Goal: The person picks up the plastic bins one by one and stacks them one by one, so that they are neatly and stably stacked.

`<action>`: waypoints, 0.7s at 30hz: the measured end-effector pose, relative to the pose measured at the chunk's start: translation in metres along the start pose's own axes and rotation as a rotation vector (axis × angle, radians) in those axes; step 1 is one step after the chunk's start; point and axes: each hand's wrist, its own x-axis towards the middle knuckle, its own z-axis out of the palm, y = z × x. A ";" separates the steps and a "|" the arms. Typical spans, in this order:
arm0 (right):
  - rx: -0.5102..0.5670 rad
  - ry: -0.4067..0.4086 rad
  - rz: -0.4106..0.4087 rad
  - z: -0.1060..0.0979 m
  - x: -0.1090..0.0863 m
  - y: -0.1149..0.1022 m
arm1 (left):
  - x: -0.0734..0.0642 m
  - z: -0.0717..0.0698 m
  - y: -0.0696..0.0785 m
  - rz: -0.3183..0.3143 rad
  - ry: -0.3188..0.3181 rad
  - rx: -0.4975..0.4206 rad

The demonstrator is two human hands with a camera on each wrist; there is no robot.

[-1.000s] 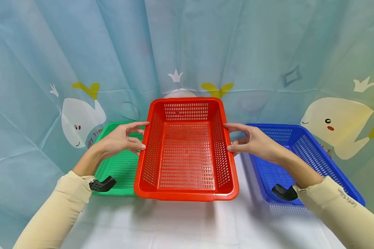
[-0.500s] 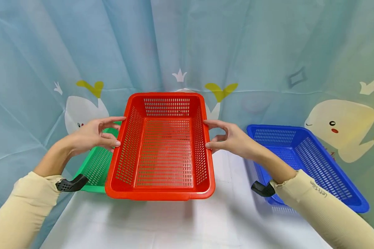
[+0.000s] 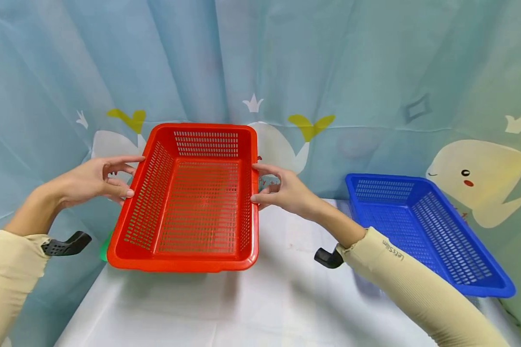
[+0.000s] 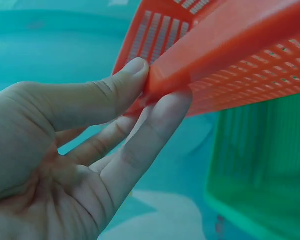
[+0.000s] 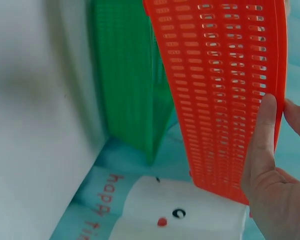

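A red slotted plastic basket (image 3: pixel 204 202) hangs above the table, its inside facing the head camera and holding nothing. My left hand (image 3: pixel 97 180) pinches its left rim; in the left wrist view the thumb lies on one side of the rim and the fingers on the other. On the opposite rim, my right hand (image 3: pixel 286 190) pinches with thumb and fingers, as the right wrist view also shows. Under and behind the red basket stands a green basket (image 5: pixel 127 75), mostly hidden in the head view, where only a bit of its edge (image 3: pixel 104 248) shows.
At the right of the white-covered table (image 3: pixel 286 289) stands a blue basket (image 3: pixel 443 231), partly behind my right forearm. A light blue curtain (image 3: pixel 330 62) printed with whales hangs close behind the baskets and along the left side.
Both hands have carried the red basket leftward from the middle, and it now covers nearly all of the green basket. The blue basket stays in place.
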 end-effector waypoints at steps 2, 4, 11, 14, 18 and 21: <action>0.015 -0.001 -0.002 0.007 0.007 0.001 | -0.001 -0.007 -0.004 -0.005 0.000 0.015; 0.028 -0.002 -0.002 0.014 0.013 0.002 | -0.003 -0.014 -0.008 -0.008 0.004 0.034; 0.044 0.004 -0.015 0.033 0.033 0.008 | -0.003 -0.036 -0.024 -0.024 0.006 0.047; 0.051 0.008 -0.024 0.040 0.041 0.011 | -0.002 -0.045 -0.032 -0.023 -0.007 0.055; 0.082 0.005 -0.030 0.049 0.051 0.016 | 0.000 -0.056 -0.042 -0.024 -0.027 0.066; 0.087 0.011 -0.030 0.055 0.057 0.021 | 0.004 -0.062 -0.049 -0.021 -0.052 0.058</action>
